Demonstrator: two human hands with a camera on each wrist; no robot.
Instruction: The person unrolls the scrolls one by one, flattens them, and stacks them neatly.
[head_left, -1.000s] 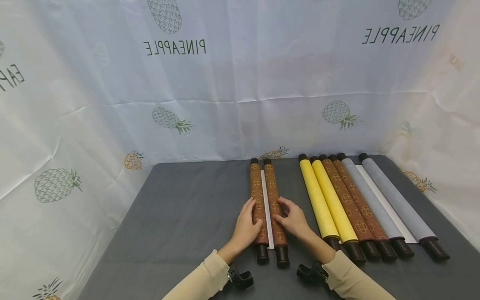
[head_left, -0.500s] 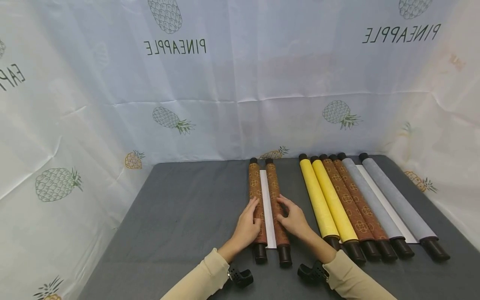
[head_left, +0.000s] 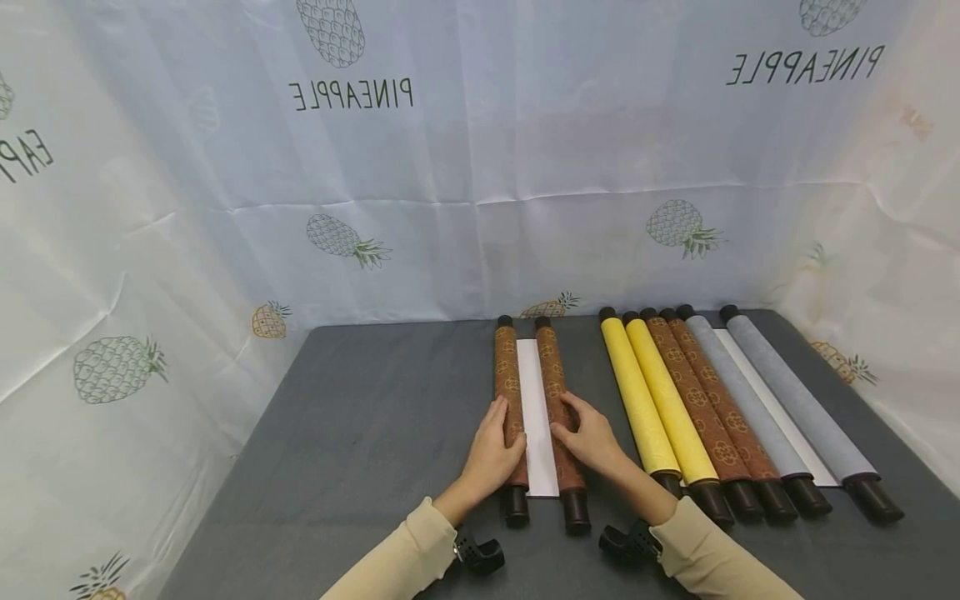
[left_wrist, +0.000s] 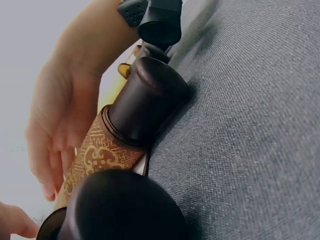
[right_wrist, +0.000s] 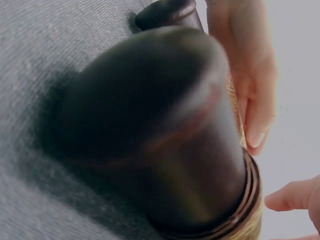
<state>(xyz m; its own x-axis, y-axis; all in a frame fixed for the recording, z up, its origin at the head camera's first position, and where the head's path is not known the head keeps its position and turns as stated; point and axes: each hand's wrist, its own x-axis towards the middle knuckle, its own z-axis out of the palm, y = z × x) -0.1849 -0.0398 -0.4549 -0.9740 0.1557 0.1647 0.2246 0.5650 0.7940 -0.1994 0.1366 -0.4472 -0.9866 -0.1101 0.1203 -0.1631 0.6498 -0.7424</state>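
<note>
A brown scroll point(head_left: 552, 392) with gold flower patterns lies partly unrolled on the grey cloth, a strip of white paper point(head_left: 535, 417) between its two rolls. My left hand point(head_left: 492, 450) grips the left roll, thumb on the paper side. Around the right roll is my right hand point(head_left: 592, 435), its thumb on the inner side and fingers on the outer. Dark roller knobs stick out at both ends; a near knob point(left_wrist: 145, 100) shows in the left wrist view, and another knob point(right_wrist: 165, 125) fills much of the right wrist view.
To the right lie a yellow scroll point(head_left: 637, 392), another brown scroll point(head_left: 693, 400) and a grey scroll point(head_left: 795, 392) side by side. A white pineapple-print curtain point(head_left: 450, 150) surrounds the table point(head_left: 360, 417) at the back and sides.
The two rolls of the brown scroll have moved apart, the left one leftward and the right one rightward with my hands. The white paper strip between them has widened.
</note>
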